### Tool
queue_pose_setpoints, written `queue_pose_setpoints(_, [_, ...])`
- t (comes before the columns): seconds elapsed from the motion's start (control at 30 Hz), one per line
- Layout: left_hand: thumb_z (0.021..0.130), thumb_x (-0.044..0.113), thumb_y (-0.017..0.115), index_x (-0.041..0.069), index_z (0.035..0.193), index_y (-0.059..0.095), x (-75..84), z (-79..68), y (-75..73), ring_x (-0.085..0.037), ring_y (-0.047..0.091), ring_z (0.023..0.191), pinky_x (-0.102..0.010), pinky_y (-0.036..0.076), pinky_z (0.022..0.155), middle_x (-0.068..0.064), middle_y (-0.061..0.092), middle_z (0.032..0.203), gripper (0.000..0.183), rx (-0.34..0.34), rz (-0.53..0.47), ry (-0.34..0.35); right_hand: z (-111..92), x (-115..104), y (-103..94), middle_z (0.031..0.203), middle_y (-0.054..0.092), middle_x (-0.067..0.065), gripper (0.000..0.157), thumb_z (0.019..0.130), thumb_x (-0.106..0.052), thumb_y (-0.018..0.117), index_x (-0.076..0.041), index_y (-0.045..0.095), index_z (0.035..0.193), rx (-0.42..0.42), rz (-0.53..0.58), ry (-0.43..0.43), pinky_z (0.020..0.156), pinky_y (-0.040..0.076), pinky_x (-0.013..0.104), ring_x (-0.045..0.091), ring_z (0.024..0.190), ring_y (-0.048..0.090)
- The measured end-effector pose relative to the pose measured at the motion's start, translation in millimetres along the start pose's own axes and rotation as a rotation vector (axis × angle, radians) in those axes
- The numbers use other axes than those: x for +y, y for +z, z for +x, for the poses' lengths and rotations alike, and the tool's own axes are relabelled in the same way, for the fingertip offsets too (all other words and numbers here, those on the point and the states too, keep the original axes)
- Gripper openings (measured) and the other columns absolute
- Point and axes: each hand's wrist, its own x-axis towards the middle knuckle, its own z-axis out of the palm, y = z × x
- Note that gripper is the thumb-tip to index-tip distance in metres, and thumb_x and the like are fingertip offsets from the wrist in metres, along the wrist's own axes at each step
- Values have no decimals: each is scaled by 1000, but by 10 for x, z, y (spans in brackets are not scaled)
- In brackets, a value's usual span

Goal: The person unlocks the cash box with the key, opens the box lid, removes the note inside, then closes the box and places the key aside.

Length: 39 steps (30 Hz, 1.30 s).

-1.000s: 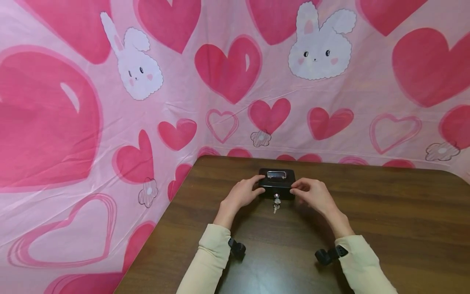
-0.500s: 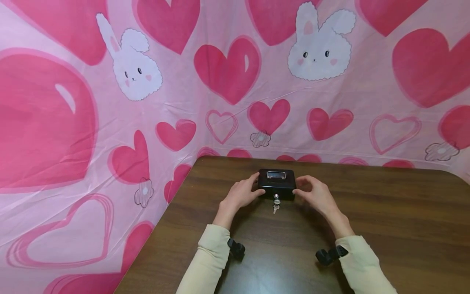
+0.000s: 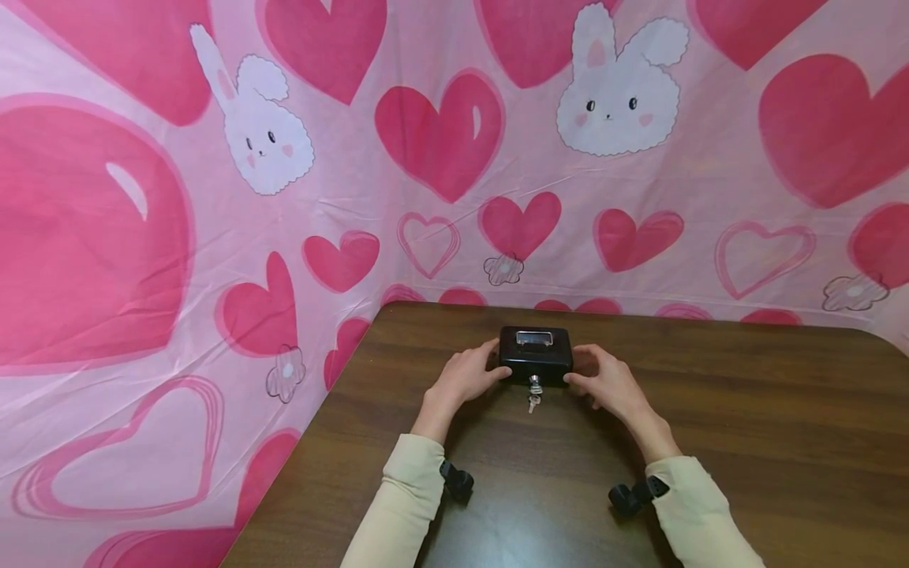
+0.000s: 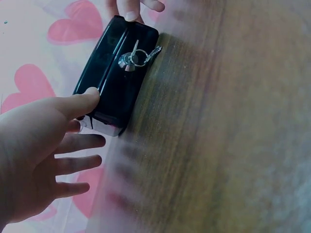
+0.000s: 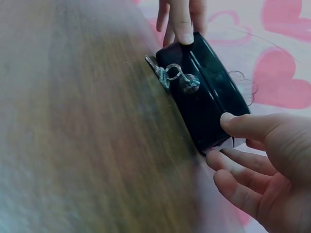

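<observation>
A small black cash box (image 3: pixel 517 371) with a silver handle (image 3: pixel 534 338) on its lid stands near the table's far edge, lid down. From the lock on its front hangs a ring of keys (image 3: pixel 534 404), one key in the lock. My left hand (image 3: pixel 465 375) grips the box's left end, thumb on the front and index finger round the side; in the left wrist view its other fingers (image 4: pixel 80 165) stretch out free. At the other end my right hand (image 3: pixel 614 384) holds the box, thumb (image 5: pixel 238 125) on the front, index finger partly hidden behind.
The box rests on a brown wood-grain table (image 3: pixel 746 410). Pink cloth (image 3: pixel 426 181) printed with hearts and rabbits hangs behind it and along the left side. A black wrist camera (image 3: pixel 458 481) sits on each forearm.
My right hand's thumb has slid a little down the front of the box, and its fingers have shifted lower at the right end. The left hand and the box have barely moved.
</observation>
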Motion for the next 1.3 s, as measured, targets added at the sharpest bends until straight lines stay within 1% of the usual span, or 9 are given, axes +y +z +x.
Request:
queue_pose_setpoints(0.23, [95,50,60,16,148,48,-5,8,6,-25,58,129,-46,42,111,-6,60,141,64,-16,24,-4,9,-8,42,117,68,26,59,90,-17,73,1,46,139,-9,-10,1,47,53,34,17,64,67])
queue_pose_setpoints(0.4, [96,48,61,15,148,48,-8,9,7,-26,58,128,-46,41,112,-7,60,142,63,-20,13,-1,10,-17,47,116,68,26,57,91,-17,71,0,46,140,-2,-16,4,47,53,34,16,63,65])
queue_pose_setpoints(0.67, [96,44,62,16,148,48,-3,3,11,-25,62,123,-44,47,106,-8,63,138,61,-24,-21,25,-10,-23,48,110,70,25,57,92,-15,69,1,44,141,-10,-5,-9,47,53,34,17,58,66])
queue_pose_setpoints(1.03, [97,42,61,16,148,47,6,-2,9,-24,65,117,-43,49,103,-6,70,127,59,-21,-22,37,-17,-16,39,104,73,22,58,93,-17,69,1,43,142,-23,-6,3,49,54,34,16,57,67])
queue_pose_setpoints(1.3, [98,42,60,15,149,46,-2,9,30,-23,63,121,-42,47,106,-5,69,129,60,-27,-21,29,-18,-16,31,105,72,22,58,94,-18,67,-1,42,143,-35,-11,13,49,55,34,17,57,67])
